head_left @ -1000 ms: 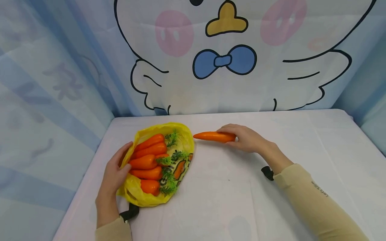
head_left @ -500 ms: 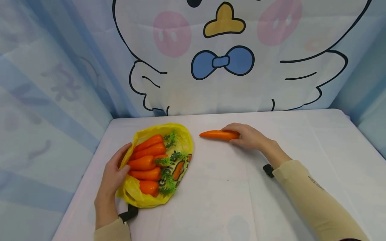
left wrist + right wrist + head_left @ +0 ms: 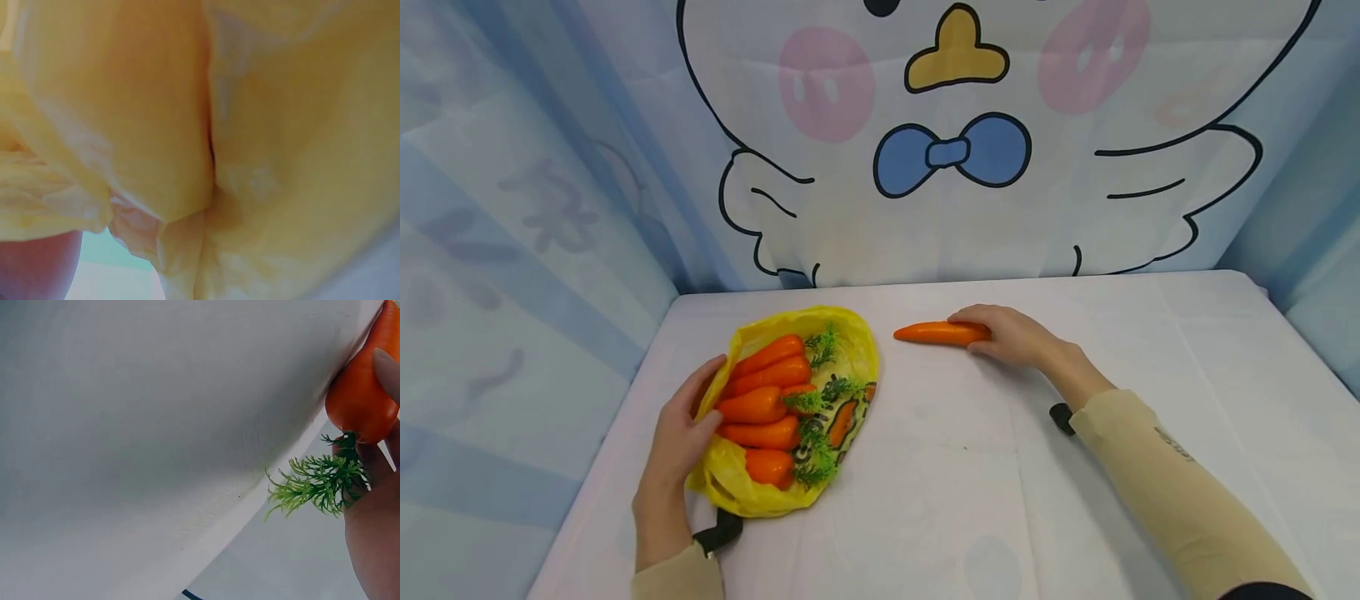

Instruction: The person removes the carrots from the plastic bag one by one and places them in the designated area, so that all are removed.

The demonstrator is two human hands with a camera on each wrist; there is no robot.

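Observation:
A yellow plastic bag (image 3: pixel 859 333) lies on the left of the table with its mouth spread wide. Inside are several orange toy carrots (image 3: pixel 752 407) with green leafy tops, side by side. My left hand (image 3: pixel 681 429) grips the bag's left edge, thumb on the inner side; yellow plastic (image 3: pixel 125 125) fills most of the left wrist view. Right of the bag, my right hand (image 3: pixel 1011 335) pinches one carrot (image 3: pixel 928 333) by its thick end, tip toward the bag. In the right wrist view this carrot (image 3: pixel 359 403) lies against the white cloth, its leafy top (image 3: pixel 322 481) under the palm.
A white cloth covers the table (image 3: pixel 925 517). Behind it hangs a curtain (image 3: pixel 955 233) with a cartoon figure and blue bow tie; another blue-white curtain (image 3: pixel 512 292) stands along the left. A black wrist strap part (image 3: pixel 722 531) sits beneath the left wrist.
My right hand has moved the carrot a little to the right, farther from the bag, then stayed nearly still. The left hand keeps its grip on the bag.

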